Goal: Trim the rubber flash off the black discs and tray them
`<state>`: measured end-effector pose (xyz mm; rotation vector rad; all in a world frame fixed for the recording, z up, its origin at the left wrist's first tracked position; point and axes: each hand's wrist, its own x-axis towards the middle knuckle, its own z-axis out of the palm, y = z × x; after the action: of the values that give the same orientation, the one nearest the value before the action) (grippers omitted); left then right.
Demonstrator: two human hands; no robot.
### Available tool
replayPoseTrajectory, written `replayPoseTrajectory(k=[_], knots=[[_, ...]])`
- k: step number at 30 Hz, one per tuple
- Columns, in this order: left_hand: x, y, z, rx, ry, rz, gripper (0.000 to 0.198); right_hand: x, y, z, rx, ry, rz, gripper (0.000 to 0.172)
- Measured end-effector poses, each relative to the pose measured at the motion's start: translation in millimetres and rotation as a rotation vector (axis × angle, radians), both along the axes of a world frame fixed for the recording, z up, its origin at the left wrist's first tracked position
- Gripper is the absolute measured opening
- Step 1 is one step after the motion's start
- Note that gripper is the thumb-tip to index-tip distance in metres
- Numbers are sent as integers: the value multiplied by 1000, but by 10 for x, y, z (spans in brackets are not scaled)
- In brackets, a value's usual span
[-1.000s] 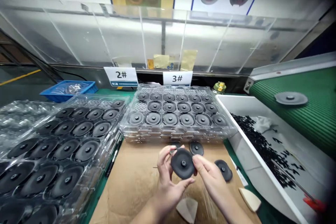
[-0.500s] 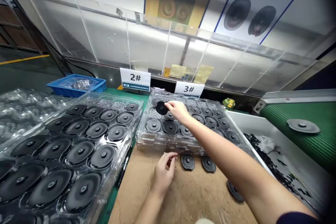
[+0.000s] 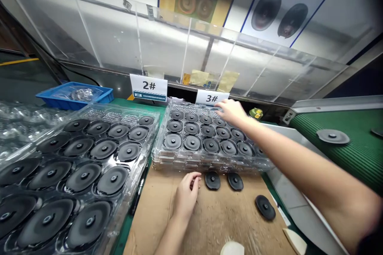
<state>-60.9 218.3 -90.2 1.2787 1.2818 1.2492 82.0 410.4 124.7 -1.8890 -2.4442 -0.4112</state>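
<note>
My right hand point(image 3: 231, 112) hovers over the back edge of the stacked clear plastic tray point(image 3: 167, 155), its fingers reaching left and slightly bent, with no part visible in them. Rows of black oval speaker cones, such as this speaker cone point(image 3: 191, 142), sit in the tray's pockets. My left hand point(image 3: 187, 193) lies on the brown board point(image 3: 161, 207) before the tray. Its fingers are loosely curled, with a gap between thumb and forefinger and nothing seen inside. Right of it lie a loose speaker cone point(image 3: 212, 181), a second cone point(image 3: 235, 181) and a third cone point(image 3: 265, 207).
Another filled tray point(image 3: 119, 211) occupies the left. Behind it stands a blue bin point(image 3: 64, 101). Signs "2#" point(image 3: 149, 87) and "3#" point(image 3: 212, 97) stand at the back. On the right, a green ribbed conveyor point(image 3: 311, 121) carries a grey cone point(image 3: 333, 136); a white bin point(image 3: 295, 191) sits below.
My right hand has left the speaker cone in the tray's left part and moved right and back. That pocket now holds a cone. My left hand stays put; the view shifted slightly.
</note>
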Motion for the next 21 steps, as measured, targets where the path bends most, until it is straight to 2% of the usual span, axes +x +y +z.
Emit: replayPoseTrajectory(k=[3,5,8,10,13,17,19,21], knots=[[17,5,-15,-19,3,-17,26,878,-137,355,80,-127,-214,33],[32,7,-22,-23,11,-27,26,1486,-309,472,97,-184,-392,38],[52,7,-24,-21,30,-40,26,2211,-660,426,35,-228,-558,50],[60,7,-24,-23,48,-48,26,2485,-883,317,7,-249,-587,46],[61,7,-29,-29,86,-55,26,2604,-1072,217,6,-266,-545,32],[58,1,-31,-31,134,-56,26,2543,-1195,289,-76,-200,-394,29],[62,-9,-26,-26,150,-55,26,2487,-1413,301,-99,-148,-356,25],[72,-23,-17,-18,162,-46,27,2388,-1819,222,-81,-77,-349,29]])
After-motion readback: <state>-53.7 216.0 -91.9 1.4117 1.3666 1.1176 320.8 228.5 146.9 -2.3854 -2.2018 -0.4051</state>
